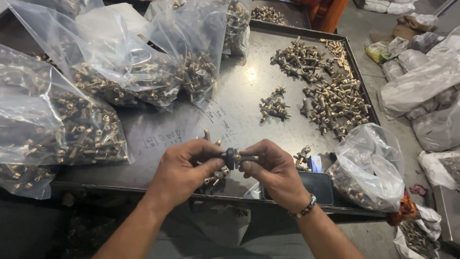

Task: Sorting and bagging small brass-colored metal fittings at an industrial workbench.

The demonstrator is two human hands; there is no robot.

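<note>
My left hand (184,170) and my right hand (273,172) meet over the near edge of a grey metal tray table (239,96). Between their fingertips they pinch one small brass fitting (244,157) with a black knob (230,158) on it. The left fingers are on the knob side, the right fingers on the brass stem. More brass fittings (215,176) lie under my left hand, partly hidden. A small cluster of fittings (302,157) lies just right of my right hand.
Clear plastic bags of brass parts (76,129) crowd the left and back of the tray. Loose piles of fittings (335,100) and a small group (274,106) lie at right. A bag (369,168) and a dark phone (318,184) sit near the front right corner. More sacks (421,81) lie on the floor.
</note>
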